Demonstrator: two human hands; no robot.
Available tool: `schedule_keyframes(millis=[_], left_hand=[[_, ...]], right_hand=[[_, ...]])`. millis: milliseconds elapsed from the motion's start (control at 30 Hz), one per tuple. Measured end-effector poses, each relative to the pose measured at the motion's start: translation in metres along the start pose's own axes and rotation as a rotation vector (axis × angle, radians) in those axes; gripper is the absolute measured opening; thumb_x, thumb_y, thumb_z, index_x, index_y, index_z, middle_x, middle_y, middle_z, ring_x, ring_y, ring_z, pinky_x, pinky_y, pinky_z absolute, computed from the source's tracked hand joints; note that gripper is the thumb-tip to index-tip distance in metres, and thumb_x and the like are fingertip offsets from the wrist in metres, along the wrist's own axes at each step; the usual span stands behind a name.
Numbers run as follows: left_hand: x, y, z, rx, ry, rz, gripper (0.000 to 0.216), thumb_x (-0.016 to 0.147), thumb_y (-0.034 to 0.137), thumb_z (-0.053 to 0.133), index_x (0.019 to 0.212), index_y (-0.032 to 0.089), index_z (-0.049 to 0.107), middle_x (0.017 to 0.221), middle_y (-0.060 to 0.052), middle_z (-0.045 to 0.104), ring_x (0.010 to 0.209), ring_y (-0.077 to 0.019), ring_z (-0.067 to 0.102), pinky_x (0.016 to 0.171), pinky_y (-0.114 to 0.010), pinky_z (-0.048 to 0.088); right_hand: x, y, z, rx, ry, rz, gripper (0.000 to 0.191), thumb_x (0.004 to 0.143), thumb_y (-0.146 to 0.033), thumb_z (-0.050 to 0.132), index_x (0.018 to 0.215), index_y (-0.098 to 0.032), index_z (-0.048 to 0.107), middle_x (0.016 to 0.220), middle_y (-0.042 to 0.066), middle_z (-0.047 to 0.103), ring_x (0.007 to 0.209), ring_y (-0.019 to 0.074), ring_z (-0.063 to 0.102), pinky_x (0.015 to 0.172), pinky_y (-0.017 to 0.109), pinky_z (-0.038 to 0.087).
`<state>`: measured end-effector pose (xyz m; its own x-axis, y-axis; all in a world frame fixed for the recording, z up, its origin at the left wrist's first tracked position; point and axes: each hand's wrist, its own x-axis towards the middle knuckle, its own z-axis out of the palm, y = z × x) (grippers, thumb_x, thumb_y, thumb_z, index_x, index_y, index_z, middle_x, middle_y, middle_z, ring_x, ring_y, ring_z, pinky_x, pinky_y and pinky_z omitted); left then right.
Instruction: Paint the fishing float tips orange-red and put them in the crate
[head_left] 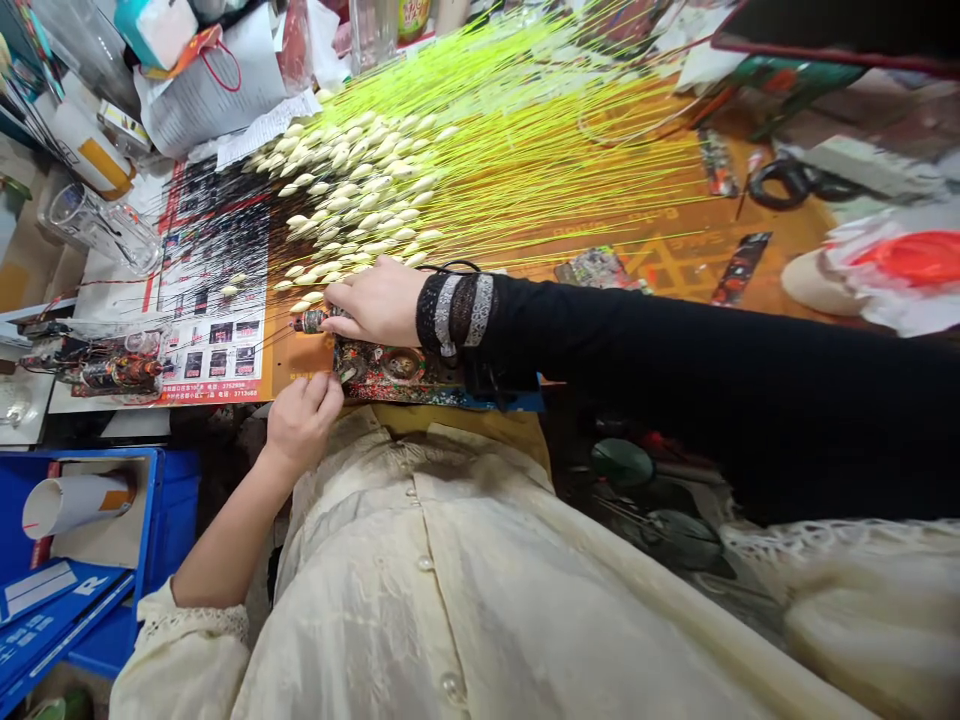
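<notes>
My right hand point(379, 300) reaches in from the right. Its fingers are closed around a paint-crusted cylinder point(311, 320) near the table's front edge. My left hand point(304, 420) is pinched closed just below, at that edge. Beside its fingertips shows a small pale oval piece point(347, 376), which looks like a fishing float's body; the fingers partly hide it. A paint-spattered tray point(401, 365) with round wells lies under my right wrist. Behind my right hand many fishing floats point(367, 190) lie side by side, with pale bodies, dark stems pointing left and yellow-green tips pointing right.
A paint-stained motor device point(116, 370) stands at the left, with a glass mug point(105, 225) behind it. A blue crate point(154, 530) sits below left. A coiled black cable point(780, 183) and a red lid-like thing point(919, 262) on crumpled white wrapping lie at the right.
</notes>
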<state>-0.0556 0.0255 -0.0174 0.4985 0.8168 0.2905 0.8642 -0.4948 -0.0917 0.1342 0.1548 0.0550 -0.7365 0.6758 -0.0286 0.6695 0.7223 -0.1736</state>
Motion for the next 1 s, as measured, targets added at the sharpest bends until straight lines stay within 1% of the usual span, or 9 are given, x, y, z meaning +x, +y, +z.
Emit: schedule_keyframes(millis=[100,200,300,400,500,667,767,867,1000], left_hand=[[0.002,-0.002,0.001,-0.043,0.002,-0.013,0.034,0.099,0.022,0.033,0.118,0.020,0.060,0.102,-0.013,0.067,0.080,-0.0181,0.061,0.072,-0.031,0.048],[-0.006,-0.003,0.003,-0.104,0.058,0.044,0.035,0.099,0.022,0.032,0.121,0.018,0.058,0.105,-0.014,0.067,0.088,-0.0189,0.063,0.079,-0.032,0.050],[-0.013,-0.002,0.005,-0.096,0.070,0.070,0.035,0.098,0.020,0.034,0.123,0.016,0.058,0.107,-0.016,0.067,0.089,-0.0193,0.063,0.079,-0.033,0.050],[-0.013,0.001,0.008,-0.053,0.068,0.024,0.035,0.098,0.020,0.034,0.121,0.017,0.060,0.108,-0.016,0.068,0.084,-0.0188,0.063,0.075,-0.032,0.050],[-0.010,0.003,0.010,-0.074,0.073,-0.018,0.034,0.098,0.020,0.034,0.119,0.019,0.062,0.107,-0.016,0.068,0.082,-0.0186,0.063,0.072,-0.032,0.050],[-0.006,0.002,-0.001,-0.297,0.115,-0.105,0.030,0.100,0.024,0.037,0.114,0.018,0.063,0.101,-0.011,0.067,0.091,-0.0160,0.063,0.080,-0.028,0.051],[0.002,-0.006,-0.012,-0.425,0.093,-0.192,0.028,0.101,0.030,0.039,0.106,0.018,0.063,0.091,-0.006,0.065,0.086,-0.0132,0.062,0.077,-0.024,0.049],[0.015,-0.018,-0.013,-0.381,0.052,-0.174,0.029,0.101,0.033,0.038,0.101,0.018,0.063,0.086,-0.004,0.067,0.081,-0.0146,0.060,0.074,-0.026,0.046],[0.029,-0.029,-0.004,-0.208,0.030,-0.103,0.035,0.102,0.033,0.033,0.098,0.017,0.064,0.084,-0.006,0.066,0.079,-0.0173,0.057,0.070,-0.029,0.040]], right_hand=[[0.000,0.000,0.001,0.001,0.014,0.004,0.048,0.100,-0.051,0.030,0.119,-0.015,0.055,0.112,0.015,0.067,0.097,0.0282,0.062,0.081,0.038,0.030],[0.001,0.001,-0.001,0.011,-0.004,-0.006,0.048,0.100,-0.051,0.029,0.117,-0.015,0.056,0.109,0.014,0.068,0.094,0.0266,0.062,0.081,0.037,0.030],[0.001,0.001,-0.001,0.013,-0.014,-0.025,0.048,0.099,-0.050,0.029,0.114,-0.015,0.057,0.106,0.013,0.069,0.091,0.0245,0.062,0.082,0.036,0.031],[0.001,0.001,0.002,-0.003,0.025,-0.008,0.048,0.099,-0.050,0.030,0.115,-0.014,0.057,0.105,0.014,0.069,0.090,0.0238,0.061,0.082,0.036,0.031],[0.001,0.001,0.002,0.001,0.033,-0.011,0.047,0.099,-0.049,0.031,0.115,-0.014,0.058,0.107,0.014,0.069,0.091,0.0239,0.061,0.084,0.036,0.030],[0.000,0.001,-0.004,0.006,-0.041,-0.031,0.047,0.099,-0.049,0.031,0.119,-0.014,0.056,0.109,0.014,0.068,0.095,0.0255,0.061,0.084,0.036,0.030],[0.000,0.001,-0.005,0.009,-0.035,-0.037,0.046,0.100,-0.049,0.031,0.118,-0.014,0.056,0.109,0.014,0.069,0.096,0.0256,0.061,0.083,0.035,0.030],[0.000,0.000,-0.006,0.006,-0.046,-0.023,0.046,0.100,-0.049,0.031,0.119,-0.015,0.056,0.110,0.014,0.068,0.099,0.0263,0.061,0.081,0.034,0.030],[-0.001,-0.002,-0.008,0.010,-0.072,-0.012,0.048,0.100,-0.050,0.030,0.118,-0.013,0.055,0.112,0.015,0.067,0.100,0.0282,0.061,0.078,0.035,0.028]])
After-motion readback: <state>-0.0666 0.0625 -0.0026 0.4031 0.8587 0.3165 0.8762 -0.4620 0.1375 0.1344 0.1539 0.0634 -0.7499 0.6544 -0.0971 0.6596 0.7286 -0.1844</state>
